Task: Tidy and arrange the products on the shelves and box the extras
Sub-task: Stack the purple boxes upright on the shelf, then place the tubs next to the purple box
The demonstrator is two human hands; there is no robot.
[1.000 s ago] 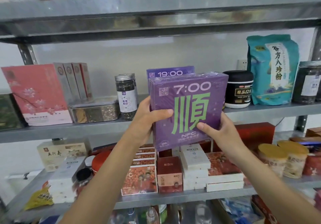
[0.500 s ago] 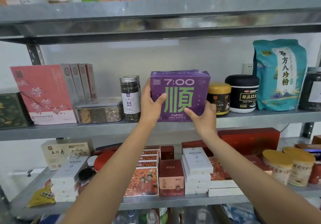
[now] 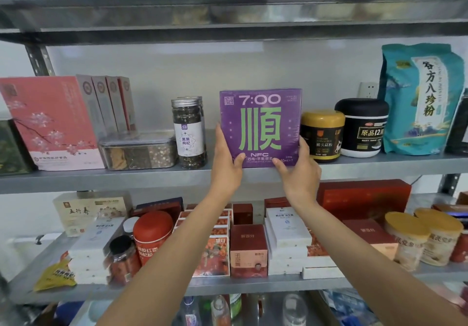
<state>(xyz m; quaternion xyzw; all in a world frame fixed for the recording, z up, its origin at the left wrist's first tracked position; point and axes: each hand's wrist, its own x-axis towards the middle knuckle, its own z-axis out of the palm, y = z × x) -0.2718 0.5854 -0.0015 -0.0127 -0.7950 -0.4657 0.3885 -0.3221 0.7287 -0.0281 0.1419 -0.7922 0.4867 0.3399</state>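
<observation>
A purple box [image 3: 260, 125] printed "7:00" with a big green character stands upright on the middle metal shelf [image 3: 106, 179], between a tall glass jar [image 3: 188, 133] and a yellow-lidded jar [image 3: 323, 135]. My left hand [image 3: 226, 163] grips its lower left edge, thumb across the front. At the lower right corner my right hand [image 3: 298, 171] holds it the same way. A second purple box seen earlier is hidden behind it.
The same shelf carries pink boxes [image 3: 50, 123], a clear tray of dried goods [image 3: 138, 151], a black tub [image 3: 362, 128] and a teal pouch [image 3: 423, 97]. The lower shelf [image 3: 228, 286] is crowded with red and white boxes, tins and jars.
Both hands carried the purple box away from me and set it down on the middle shelf, in front of the other purple box. The view shifted slightly downward.
</observation>
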